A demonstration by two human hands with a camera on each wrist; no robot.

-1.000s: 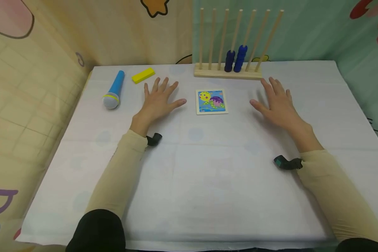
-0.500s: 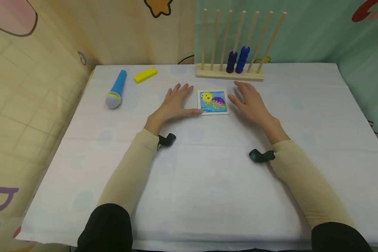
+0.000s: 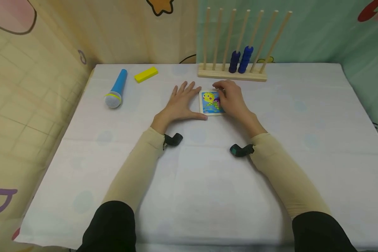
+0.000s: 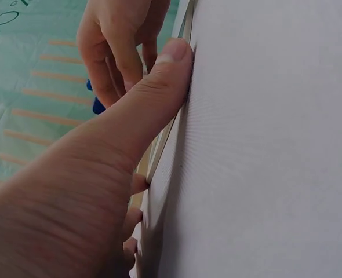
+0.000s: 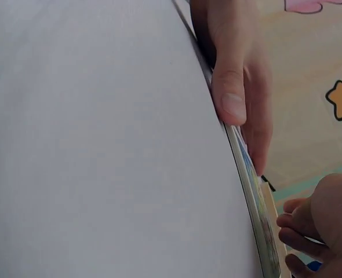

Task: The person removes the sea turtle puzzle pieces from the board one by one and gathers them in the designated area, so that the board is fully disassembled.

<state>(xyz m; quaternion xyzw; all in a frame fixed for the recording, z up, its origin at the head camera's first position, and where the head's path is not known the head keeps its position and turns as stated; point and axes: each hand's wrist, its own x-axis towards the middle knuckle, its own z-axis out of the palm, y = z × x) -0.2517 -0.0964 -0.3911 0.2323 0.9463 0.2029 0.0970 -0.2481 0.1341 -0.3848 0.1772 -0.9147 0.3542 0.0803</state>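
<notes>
- Midway between the left and right edges of the white-covered table [image 3: 204, 189], nearer its far edge than its near one, the square picture board [image 3: 209, 107] lies flat, with a yellow animal on blue inside a pale border.
- Your left hand [image 3: 180, 105] is open at the board's left side, fingers spread toward the table's far edge and thumb reaching to the board's near left corner.
- Your right hand [image 3: 233, 99] is over the board's right part, hiding much of it, with fingers bent; you cannot tell from these views whether they pinch anything.
- Along the table's far edge, just right of its middle, a wooden rod rack [image 3: 217, 73] stands upright with seven rods; the fourth from the left carries dark blue beads [image 3: 234, 63], the fifth a taller stack of brighter blue beads [image 3: 246, 59].
- Near the table's far left corner lies a blue microphone [image 3: 117, 87], its grey head toward you.
- Beside it, close to the far edge, a yellow block [image 3: 146, 74] lies aslant.
</notes>
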